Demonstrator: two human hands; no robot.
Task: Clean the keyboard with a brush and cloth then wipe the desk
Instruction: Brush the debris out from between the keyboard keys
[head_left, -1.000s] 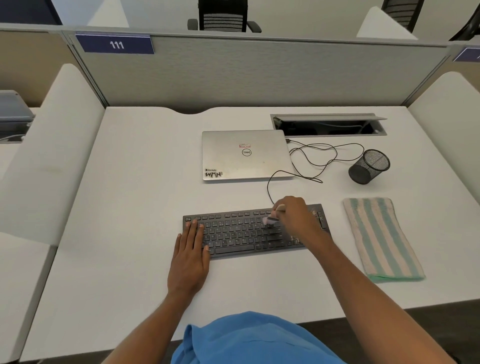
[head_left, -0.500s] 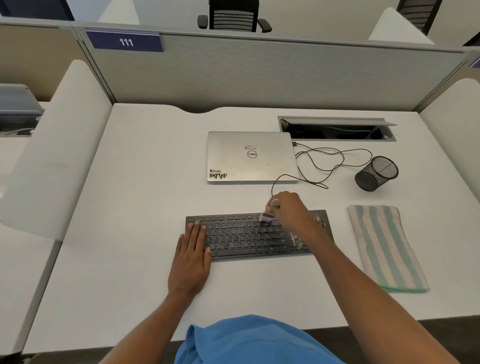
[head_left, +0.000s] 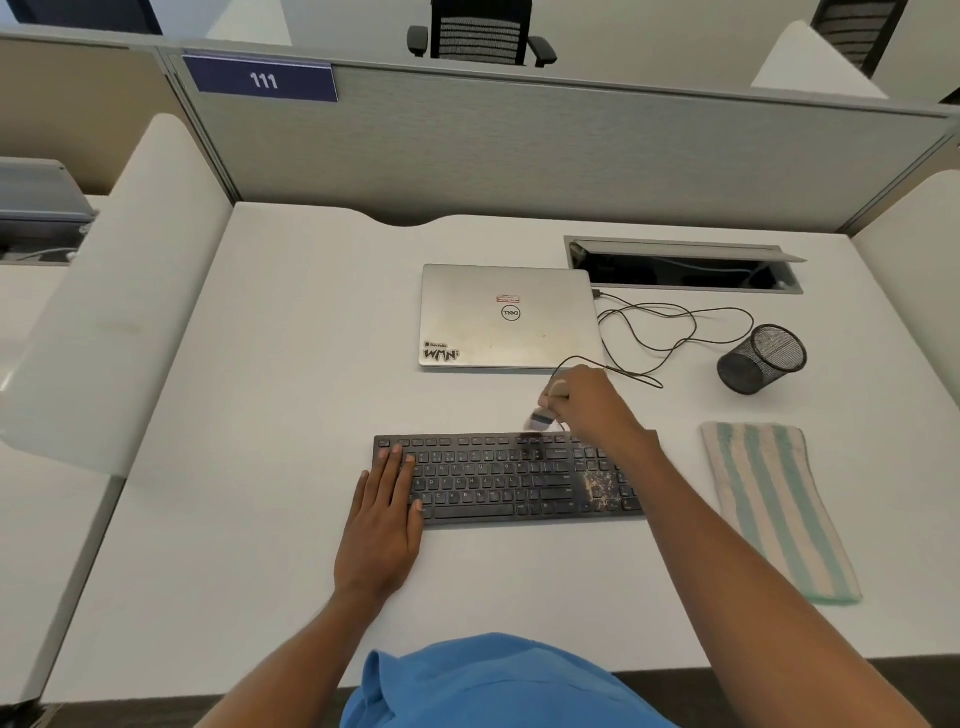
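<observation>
- Looking down through the head view: one flat black keyboard lies on the white desk, with its long axis running left to right, parallel to the near desk edge.
- Grip: the right hand is curled round a small pale-handled brush. The bristles point down and left at the keyboard's far edge, over the top key row just right of centre. The brush is blurred, so I cannot tell whether the bristles touch.
- The left hand lies flat with straight fingers on the keyboard's left end. It grasps nothing and seems to be steadying the board.
- Key relation: a patch of light-brown crumbs sits on the right part of the keyboard. It is nearer the person than the bristles and a little to their right, just beside the right wrist. My judgement is that the next stroke must pull the brush toward the person and rightward, across the short axis. The right hand is the nearer one.
- One folded green-and-cream striped cloth lies right of the keyboard and apart from it, with its long axis running away from the person. Nothing touches it, and the right hand is closer to it.
- Counts: keyboard 1, brush 1, cloth 1, hands 2. Also one closed silver laptop, one black mesh pen cup and one thin black cable.
</observation>
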